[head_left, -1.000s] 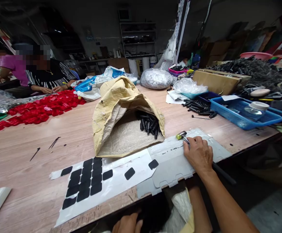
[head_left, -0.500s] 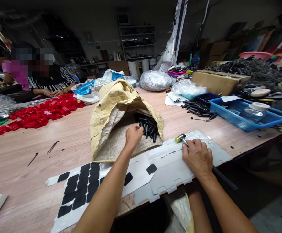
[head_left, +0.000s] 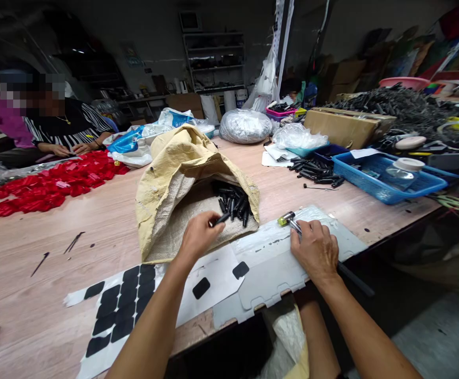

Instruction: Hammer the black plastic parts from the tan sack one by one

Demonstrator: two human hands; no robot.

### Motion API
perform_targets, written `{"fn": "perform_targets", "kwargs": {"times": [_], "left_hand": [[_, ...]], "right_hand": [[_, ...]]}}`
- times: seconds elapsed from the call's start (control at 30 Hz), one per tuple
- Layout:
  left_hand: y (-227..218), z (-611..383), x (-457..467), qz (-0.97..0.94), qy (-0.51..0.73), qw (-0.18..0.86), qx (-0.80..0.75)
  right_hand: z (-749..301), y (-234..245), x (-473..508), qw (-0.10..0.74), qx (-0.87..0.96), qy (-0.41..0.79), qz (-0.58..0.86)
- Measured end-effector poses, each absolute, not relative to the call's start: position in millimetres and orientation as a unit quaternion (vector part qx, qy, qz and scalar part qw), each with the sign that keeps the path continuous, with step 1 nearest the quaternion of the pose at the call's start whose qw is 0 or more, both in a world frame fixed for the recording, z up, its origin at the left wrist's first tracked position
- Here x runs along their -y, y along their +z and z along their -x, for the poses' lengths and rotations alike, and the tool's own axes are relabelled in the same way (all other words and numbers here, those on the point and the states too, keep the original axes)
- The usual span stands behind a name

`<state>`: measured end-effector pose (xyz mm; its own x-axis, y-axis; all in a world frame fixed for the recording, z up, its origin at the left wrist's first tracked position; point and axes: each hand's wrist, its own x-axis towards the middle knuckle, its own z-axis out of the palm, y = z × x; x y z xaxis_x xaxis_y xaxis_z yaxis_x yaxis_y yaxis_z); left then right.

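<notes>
My left hand (head_left: 200,234) is closed on a small black cylindrical part (head_left: 222,218) at the mouth of a yellow woven sack (head_left: 156,210). More black parts (head_left: 235,202) lie in a heap inside the sack, just beyond my fingers. My right hand (head_left: 316,250) is wrapped round the handle of a hammer (head_left: 287,218) with a metal and yellow-green head. That hammer rests over a grey plastic sheet (head_left: 267,279) at the table's front edge. A white sheet with black rounded-square stickers (head_left: 125,305) lies under my left forearm.
To the right stands a blue tray (head_left: 391,192) holding a clear jar (head_left: 403,173), beside a pile of black parts (head_left: 314,171). A cardboard box (head_left: 332,126) is behind them. Red pieces (head_left: 67,181) cover the far left, where a co-worker's hands (head_left: 71,150) are busy.
My left hand has drawn back from the heap in the sack, toward me and left, with a black part now in its fingers. My right hand still grips the hammer.
</notes>
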<state>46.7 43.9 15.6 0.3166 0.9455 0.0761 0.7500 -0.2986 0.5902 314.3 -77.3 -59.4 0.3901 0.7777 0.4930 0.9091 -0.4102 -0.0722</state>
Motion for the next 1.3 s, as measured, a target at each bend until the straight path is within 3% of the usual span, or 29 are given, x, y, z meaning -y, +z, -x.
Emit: {"fn": "perform_targets", "kwargs": {"times": [0.27, 0.4, 0.5, 0.57, 0.67, 1.07, 1.3], "left_hand": [[-44, -12, 32, -0.816, 0.263, 0.237, -0.457], [-47, -13, 32, -0.803, 0.302, 0.249, -0.45], [-42, -13, 32, -0.799, 0.299, 0.263, -0.45], [-41, -13, 32, -0.801, 0.297, 0.264, -0.448], [-43, -12, 32, -0.805, 0.297, 0.26, -0.443], [-51, -11, 30, -0.797, 0.309, 0.274, -0.441], [-53, -12, 30, -0.797, 0.313, 0.265, -0.443]], "right_hand": [[-320, -57, 77, 0.172, 0.521, -0.163, 0.82], [-298, -41, 86, 0.292, 0.53, -0.099, 0.79], [-264, -29, 96, 0.402, 0.597, 0.017, 0.695], [-241, -26, 102, 0.428, 0.638, 0.093, 0.633], [-215, -29, 108, 0.424, 0.67, 0.135, 0.595], [-198, -32, 111, 0.395, 0.694, 0.078, 0.598], [-187, -32, 113, 0.349, 0.707, 0.108, 0.606]]}}
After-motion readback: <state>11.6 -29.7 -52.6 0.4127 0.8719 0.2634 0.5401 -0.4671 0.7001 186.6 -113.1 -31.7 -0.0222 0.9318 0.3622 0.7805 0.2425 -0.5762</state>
